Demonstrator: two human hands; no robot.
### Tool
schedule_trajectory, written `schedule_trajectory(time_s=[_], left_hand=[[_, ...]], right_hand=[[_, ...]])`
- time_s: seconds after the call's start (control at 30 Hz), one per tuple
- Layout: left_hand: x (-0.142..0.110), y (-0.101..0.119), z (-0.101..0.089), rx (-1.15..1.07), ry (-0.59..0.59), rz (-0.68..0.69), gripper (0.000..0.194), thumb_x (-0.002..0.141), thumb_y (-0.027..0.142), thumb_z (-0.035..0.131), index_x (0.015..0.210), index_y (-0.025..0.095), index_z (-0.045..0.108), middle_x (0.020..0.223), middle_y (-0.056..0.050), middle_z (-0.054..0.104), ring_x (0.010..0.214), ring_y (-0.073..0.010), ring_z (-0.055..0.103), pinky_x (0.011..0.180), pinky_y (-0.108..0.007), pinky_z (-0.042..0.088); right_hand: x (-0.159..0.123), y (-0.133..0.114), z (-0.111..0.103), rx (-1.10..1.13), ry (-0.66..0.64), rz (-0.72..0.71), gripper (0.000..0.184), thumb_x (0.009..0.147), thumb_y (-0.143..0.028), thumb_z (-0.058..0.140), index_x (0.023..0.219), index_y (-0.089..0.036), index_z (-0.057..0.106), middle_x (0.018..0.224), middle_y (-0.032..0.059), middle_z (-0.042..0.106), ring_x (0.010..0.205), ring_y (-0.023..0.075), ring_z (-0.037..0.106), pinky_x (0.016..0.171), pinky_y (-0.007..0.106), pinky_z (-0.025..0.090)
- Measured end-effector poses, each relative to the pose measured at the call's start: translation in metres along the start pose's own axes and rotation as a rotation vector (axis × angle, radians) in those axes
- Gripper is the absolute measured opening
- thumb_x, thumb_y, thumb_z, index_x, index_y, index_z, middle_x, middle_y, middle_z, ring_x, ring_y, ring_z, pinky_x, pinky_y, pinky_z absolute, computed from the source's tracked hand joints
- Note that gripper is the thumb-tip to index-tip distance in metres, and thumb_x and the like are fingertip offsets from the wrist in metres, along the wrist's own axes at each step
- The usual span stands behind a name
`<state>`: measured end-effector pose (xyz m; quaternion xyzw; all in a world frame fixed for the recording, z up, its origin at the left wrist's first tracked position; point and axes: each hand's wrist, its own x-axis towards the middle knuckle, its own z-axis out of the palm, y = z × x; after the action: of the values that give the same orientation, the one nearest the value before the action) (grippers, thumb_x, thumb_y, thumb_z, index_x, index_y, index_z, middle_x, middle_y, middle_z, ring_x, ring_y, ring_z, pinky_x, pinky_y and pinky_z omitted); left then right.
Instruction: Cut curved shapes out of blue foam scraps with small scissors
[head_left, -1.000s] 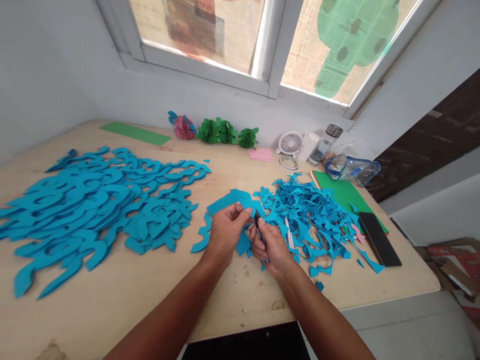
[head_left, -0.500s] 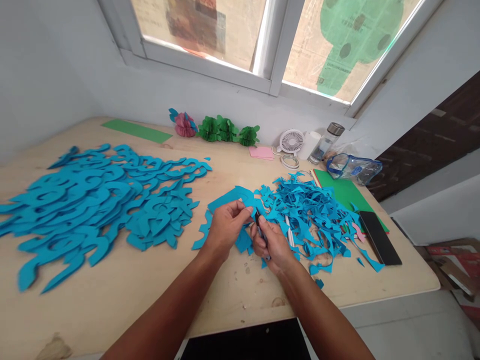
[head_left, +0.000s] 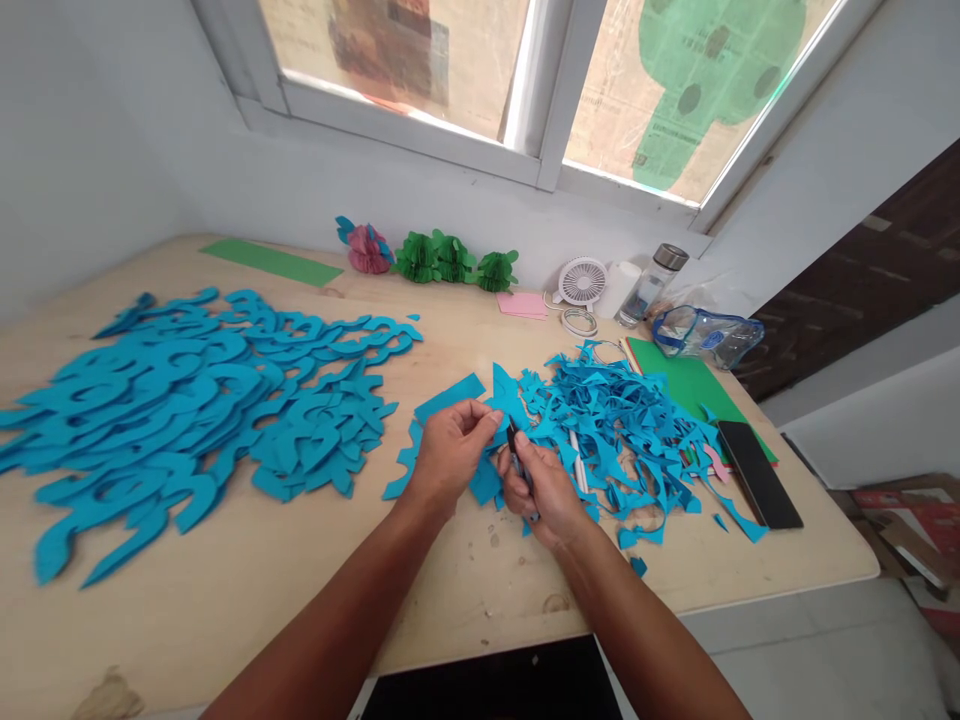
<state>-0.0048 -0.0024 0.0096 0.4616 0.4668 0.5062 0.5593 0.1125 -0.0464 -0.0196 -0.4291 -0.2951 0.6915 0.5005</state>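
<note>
My left hand is closed, pinching a piece of blue paper between thumb and fingertips. Close beside it, my right hand wraps around dark scissors, their blades against the paper's lower edge; fingers hide most of the handles. Under and behind my left hand lie a blue paper strip and a notched blue piece. Blue paper scraps spread in a heap right of my hands, with a white pen partly among them.
Cut blue paper shapes cover the table's left side. Along the wall stand green paper ornaments, a pink one, a small fan and a water bottle. A phone lies right, near a clear pouch.
The blue paper in my left hand has turned, so its pointed end now stands upward and uncovers more of the strip behind. Both hands stay in nearly the same place.
</note>
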Motion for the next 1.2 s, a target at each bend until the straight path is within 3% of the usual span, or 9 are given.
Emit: schedule_trajectory(time_s=[0.23, 0.47, 0.67, 1.2], left_hand=[[-0.0015, 0.0008, 0.0022, -0.014, -0.004, 0.006, 0.021, 0.065, 0.035, 0.069, 0.057, 0.017, 0.061, 0.055, 0.001, 0.057, 0.053, -0.0114, 0.049, 0.053, -0.022, 0.041], [-0.0045, -0.0017, 0.0053, -0.032, -0.118, -0.033, 0.022, 0.067, 0.036, 0.069, 0.059, 0.017, 0.06, 0.05, 0.001, 0.057, 0.05, -0.0131, 0.053, 0.053, -0.025, 0.045], [-0.0045, -0.0011, 0.0045, -0.032, -0.055, -0.024, 0.021, 0.068, 0.035, 0.068, 0.061, 0.017, 0.061, 0.052, 0.001, 0.059, 0.052, -0.0128, 0.054, 0.061, -0.027, 0.048], [-0.006, -0.0066, 0.0089, -0.164, -0.076, -0.086, 0.022, 0.068, 0.035, 0.07, 0.063, 0.016, 0.058, 0.049, 0.004, 0.056, 0.046, -0.0099, 0.05, 0.058, -0.025, 0.044]], right_hand=[[0.0006, 0.0005, 0.0003, 0.014, 0.012, -0.009, 0.048, 0.069, -0.063, 0.066, 0.067, -0.016, 0.055, 0.039, -0.0107, 0.034, 0.03, 0.0023, 0.019, 0.033, 0.019, 0.01], [0.0007, -0.0005, 0.0016, 0.03, 0.049, -0.019, 0.05, 0.069, -0.064, 0.065, 0.066, -0.016, 0.054, 0.038, -0.0115, 0.033, 0.029, 0.002, 0.019, 0.032, 0.019, 0.011], [0.0003, -0.0001, 0.0018, 0.046, 0.024, -0.017, 0.05, 0.069, -0.064, 0.066, 0.067, -0.016, 0.054, 0.038, -0.0117, 0.033, 0.028, 0.0018, 0.019, 0.032, 0.019, 0.011], [0.0016, 0.0024, 0.0016, 0.147, -0.003, 0.001, 0.047, 0.073, -0.06, 0.066, 0.068, -0.015, 0.054, 0.039, -0.0117, 0.034, 0.028, 0.001, 0.02, 0.031, 0.017, 0.013]])
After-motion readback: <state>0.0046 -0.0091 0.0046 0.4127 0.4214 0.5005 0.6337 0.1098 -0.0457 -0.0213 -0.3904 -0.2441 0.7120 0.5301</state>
